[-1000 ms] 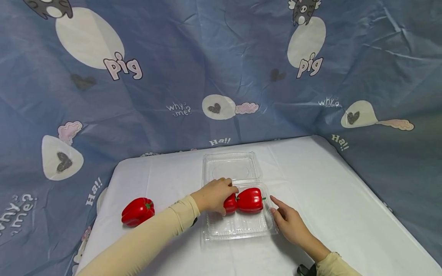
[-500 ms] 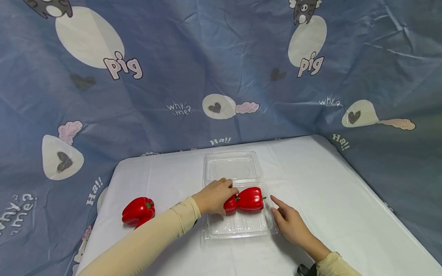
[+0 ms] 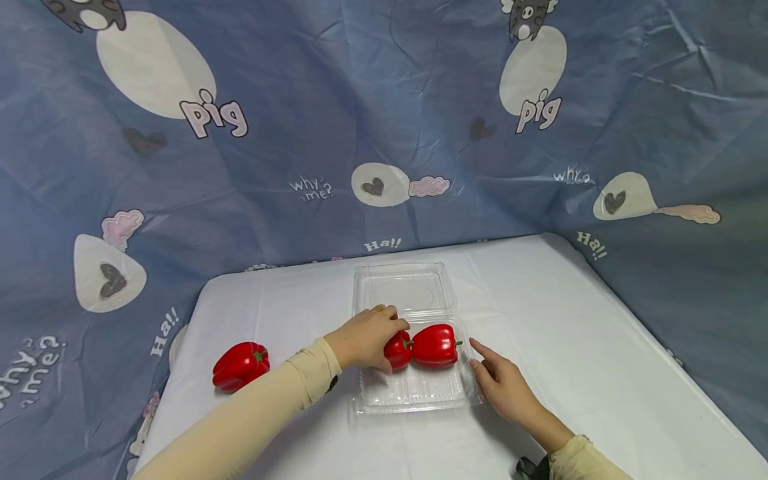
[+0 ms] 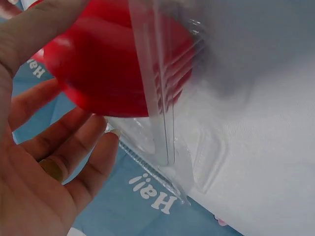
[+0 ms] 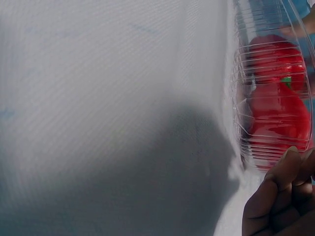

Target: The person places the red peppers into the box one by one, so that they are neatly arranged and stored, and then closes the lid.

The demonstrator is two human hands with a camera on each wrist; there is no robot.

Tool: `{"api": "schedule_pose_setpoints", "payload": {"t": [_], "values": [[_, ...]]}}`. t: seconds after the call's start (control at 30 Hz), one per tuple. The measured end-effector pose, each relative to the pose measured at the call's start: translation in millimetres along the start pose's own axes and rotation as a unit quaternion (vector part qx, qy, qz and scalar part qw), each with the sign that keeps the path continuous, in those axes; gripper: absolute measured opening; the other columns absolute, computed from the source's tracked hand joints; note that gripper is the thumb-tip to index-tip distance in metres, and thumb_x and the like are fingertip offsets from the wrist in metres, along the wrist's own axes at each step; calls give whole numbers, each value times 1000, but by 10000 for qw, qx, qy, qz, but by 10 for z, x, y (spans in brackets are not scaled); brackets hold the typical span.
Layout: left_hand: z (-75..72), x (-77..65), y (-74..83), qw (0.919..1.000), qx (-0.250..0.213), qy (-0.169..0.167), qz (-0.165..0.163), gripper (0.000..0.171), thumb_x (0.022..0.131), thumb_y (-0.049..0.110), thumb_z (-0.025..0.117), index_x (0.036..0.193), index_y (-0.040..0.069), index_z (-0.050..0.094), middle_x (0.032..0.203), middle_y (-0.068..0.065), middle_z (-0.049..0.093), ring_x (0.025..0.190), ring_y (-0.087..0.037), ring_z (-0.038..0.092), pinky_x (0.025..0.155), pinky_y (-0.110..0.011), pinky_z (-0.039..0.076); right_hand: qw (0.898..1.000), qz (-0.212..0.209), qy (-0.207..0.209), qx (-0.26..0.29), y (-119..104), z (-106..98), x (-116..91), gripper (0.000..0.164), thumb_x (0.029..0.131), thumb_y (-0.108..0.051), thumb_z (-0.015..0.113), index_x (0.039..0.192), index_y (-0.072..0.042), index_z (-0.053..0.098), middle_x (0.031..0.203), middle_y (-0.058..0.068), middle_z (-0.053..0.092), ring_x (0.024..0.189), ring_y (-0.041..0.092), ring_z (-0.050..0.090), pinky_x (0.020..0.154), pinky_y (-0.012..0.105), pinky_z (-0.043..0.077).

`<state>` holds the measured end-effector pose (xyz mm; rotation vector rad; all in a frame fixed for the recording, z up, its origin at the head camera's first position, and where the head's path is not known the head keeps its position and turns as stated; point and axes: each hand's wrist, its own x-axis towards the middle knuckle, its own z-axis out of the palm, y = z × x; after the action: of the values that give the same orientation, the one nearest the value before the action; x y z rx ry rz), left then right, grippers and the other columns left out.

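Note:
A clear plastic clamshell box [image 3: 414, 403] lies open with its lid [image 3: 401, 283] folded back. Two red bell peppers sit in its base, one on the right [image 3: 435, 347] with its green stem pointing right. My left hand [image 3: 366, 340] holds the left bell pepper [image 4: 113, 64], thumb over it and fingers below, hiding part of it from above. At the box's right side, my right hand [image 3: 507, 390] rests its index finger and thumb against the rim, spread apart. Through the ribbed wall in the right wrist view, both peppers show, the right one [image 5: 278, 113] nearer.
Another red bell pepper [image 3: 240, 367] lies at the left of the white-covered table [image 3: 576, 320], beside my left sleeve [image 3: 258, 413]. A blue printed cloth [image 3: 270, 133] hangs behind the table's far edge.
My left hand has shifted slightly left, and the pepper in it moved a little the same way, so more of it shows. The right hand has stayed in place.

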<state>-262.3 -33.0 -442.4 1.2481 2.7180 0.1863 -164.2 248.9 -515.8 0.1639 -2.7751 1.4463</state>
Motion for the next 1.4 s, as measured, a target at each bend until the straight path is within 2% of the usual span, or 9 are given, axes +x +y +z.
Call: {"api": "schedule_pose_setpoints", "payload": {"t": [0.37, 0.57, 0.73, 0.93, 1.17, 1.4], "values": [[-216, -156, -194, 9971, -669, -5, -374, 77, 69, 37, 90, 135, 12, 60, 122, -7, 59, 108, -23, 57, 92, -39, 51, 10000, 58, -25, -23, -11, -8, 5, 47, 102, -17, 55, 148, -6, 45, 60, -2, 52, 48, 9, 46, 45, 26, 42], [-351, -307, -324, 9947, -769, 23, -678, 77, 69, 37, 90, 135, 13, 59, 127, -10, 58, 112, -26, 58, 95, -43, 50, 10000, 72, 40, -45, -7, -16, 1, 47, 102, -17, 56, 147, -7, 47, 59, -3, 51, 47, 8, 45, 44, 25, 41], [-446, -461, -433, 9939, -757, 193, -774, 75, 70, 36, 90, 133, 11, 60, 125, -11, 60, 114, -29, 58, 96, -45, 49, 10000, -11, 48, -22, -4, -15, -1, 47, 102, -17, 56, 147, -6, 47, 58, -3, 50, 47, 7, 44, 44, 25, 40], [-522, -683, -593, 9926, -819, 225, -872, 74, 73, 36, 88, 134, 7, 58, 125, -10, 61, 114, -29, 59, 97, -46, 48, 10000, -63, 67, 10, -7, -6, -5, 47, 102, -17, 56, 147, -5, 47, 58, -4, 51, 47, 7, 44, 44, 25, 41], [-534, -1044, -832, 9860, -905, 248, -1376, 73, 73, 36, 87, 133, 8, 59, 128, -13, 60, 116, -31, 58, 97, -49, 48, 10000, -80, 42, 1, -21, 17, 8, 47, 102, -18, 56, 147, -5, 47, 58, -4, 51, 47, 8, 45, 45, 26, 41], [-576, -1359, -993, 9825, -954, 358, -1559, 74, 74, 37, 87, 133, 5, 58, 123, -14, 61, 112, -33, 59, 92, -50, 51, 10000, -15, 57, -53, -11, 20, 11, 47, 102, -18, 56, 147, -7, 47, 58, -3, 51, 46, 8, 45, 44, 26, 41]]}}
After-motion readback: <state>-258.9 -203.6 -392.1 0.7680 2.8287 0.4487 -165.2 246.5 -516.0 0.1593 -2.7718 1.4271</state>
